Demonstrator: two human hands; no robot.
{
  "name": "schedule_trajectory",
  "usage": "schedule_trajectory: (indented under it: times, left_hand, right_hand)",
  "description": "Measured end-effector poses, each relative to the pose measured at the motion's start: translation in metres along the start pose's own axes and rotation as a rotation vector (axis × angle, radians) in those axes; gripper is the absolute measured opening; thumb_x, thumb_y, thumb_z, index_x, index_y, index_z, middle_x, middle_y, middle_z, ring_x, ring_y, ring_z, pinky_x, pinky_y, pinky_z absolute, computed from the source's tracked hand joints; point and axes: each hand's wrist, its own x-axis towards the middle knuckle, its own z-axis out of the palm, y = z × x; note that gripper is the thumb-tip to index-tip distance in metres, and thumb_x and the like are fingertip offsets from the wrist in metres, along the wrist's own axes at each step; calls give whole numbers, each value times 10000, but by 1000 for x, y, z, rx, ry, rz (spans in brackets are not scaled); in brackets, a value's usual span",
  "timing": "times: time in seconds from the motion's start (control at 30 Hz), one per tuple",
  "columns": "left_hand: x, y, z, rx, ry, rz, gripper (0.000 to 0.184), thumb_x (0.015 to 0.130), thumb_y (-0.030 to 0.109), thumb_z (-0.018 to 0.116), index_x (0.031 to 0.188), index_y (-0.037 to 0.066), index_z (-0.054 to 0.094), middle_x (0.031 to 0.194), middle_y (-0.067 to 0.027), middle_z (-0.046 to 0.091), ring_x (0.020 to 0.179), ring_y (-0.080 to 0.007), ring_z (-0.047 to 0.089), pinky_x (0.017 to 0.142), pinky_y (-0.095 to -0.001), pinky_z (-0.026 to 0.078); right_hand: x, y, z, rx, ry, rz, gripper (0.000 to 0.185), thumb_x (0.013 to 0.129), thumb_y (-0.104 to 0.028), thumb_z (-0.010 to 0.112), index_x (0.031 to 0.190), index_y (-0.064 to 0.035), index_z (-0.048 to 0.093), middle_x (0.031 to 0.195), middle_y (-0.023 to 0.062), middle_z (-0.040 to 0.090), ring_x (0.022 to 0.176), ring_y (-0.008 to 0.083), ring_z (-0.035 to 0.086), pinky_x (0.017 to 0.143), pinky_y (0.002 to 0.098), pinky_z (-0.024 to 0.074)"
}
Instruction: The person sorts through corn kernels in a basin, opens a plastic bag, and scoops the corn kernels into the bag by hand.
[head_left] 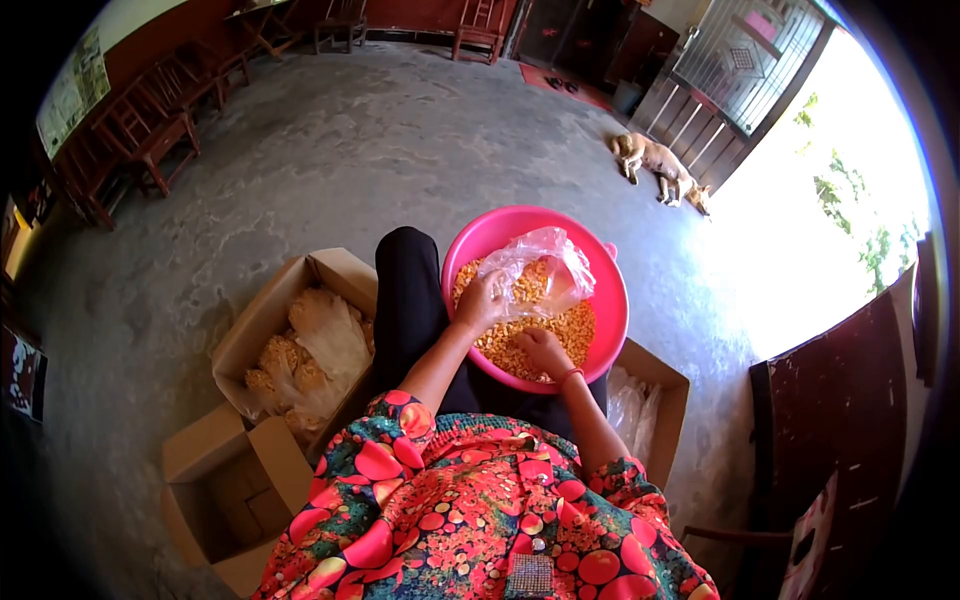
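Observation:
A round pink basin rests on my lap, with loose orange-yellow kernels in it. A clear plastic bag lies in the basin's upper part, with some kernels inside. My left hand is closed on the bag's left edge. Lower in the basin, my right hand, with a red band at the wrist, has its fingers down in the loose kernels; the fingertips are hidden, and whether they hold any is not visible.
An open carton of filled bags stands left of my legs, above another open carton. A third carton holds plastic bags at right. A dog lies by the doorway; wooden chairs line the left wall.

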Motion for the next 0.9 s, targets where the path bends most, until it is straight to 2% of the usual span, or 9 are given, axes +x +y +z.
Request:
schedule_trajectory:
  times: [0.07,0.1,0.13,0.23,0.33,0.43,0.67,0.73,0.9]
  left_hand:
    - [0,-2,1,-9,23,32,400,630,16,519,1028,-15,517,937,-228,554,878,-341,540,780,-367,429]
    - [1,-2,1,-3,25,44,394,630,20,518,1023,-16,519,935,-228,555,876,-341,541,778,-368,429]
    - [1,-2,1,2,27,58,389,631,23,517,1018,-18,521,933,-228,556,874,-341,541,777,-369,429]
    - [0,1,0,-10,21,37,383,632,27,512,1011,-20,522,933,-226,557,877,-337,542,777,-368,430]
    - [1,-2,1,-14,27,53,383,631,28,510,1011,-19,523,933,-224,558,875,-335,544,774,-366,433]
    - [1,-2,2,-8,10,28,384,629,28,512,1010,-18,523,935,-223,558,877,-331,546,771,-364,434]
    - [0,-1,2,-34,6,2,381,634,26,512,1013,-13,525,942,-220,557,889,-326,543,776,-363,432]
    - [1,-2,2,-31,31,46,377,638,26,511,1013,-13,525,940,-218,558,879,-328,547,772,-362,434]
    - [0,1,-1,-13,-45,-12,357,681,51,554,1026,-31,514,990,-188,555,918,-279,545,795,-324,425]
  right_hand:
    - [-3,-9,-12,653,-96,402,226,780,-271,485,755,-49,522,583,67,505,460,153,466,400,265,354]
    - [-9,-14,-23,942,-152,437,168,782,-247,480,756,-83,501,566,-12,408,423,41,339,367,182,252]
    - [-11,-15,-27,941,-151,438,168,782,-247,480,756,-83,501,566,-12,408,423,41,339,367,182,252]
    - [-11,-15,-35,1386,-264,480,149,816,-218,446,748,-90,479,575,-4,404,375,45,273,345,180,212]
    - [-15,-22,-34,1120,-177,442,165,832,-211,434,774,-68,494,572,-3,407,367,48,271,332,184,202]
    - [-13,-18,-29,983,-259,525,182,840,-212,442,810,-47,513,567,-4,404,370,49,282,327,187,209]
    - [-14,-16,-32,1178,-311,563,192,850,-204,450,846,-32,536,603,3,446,400,68,359,332,190,269]
    - [-16,-23,-32,1108,-234,530,183,845,-188,461,904,-36,542,674,-3,489,487,80,434,400,194,359]
    - [-4,-21,-38,1193,-194,430,185,837,-166,472,959,-46,542,791,5,534,624,84,492,524,203,426]
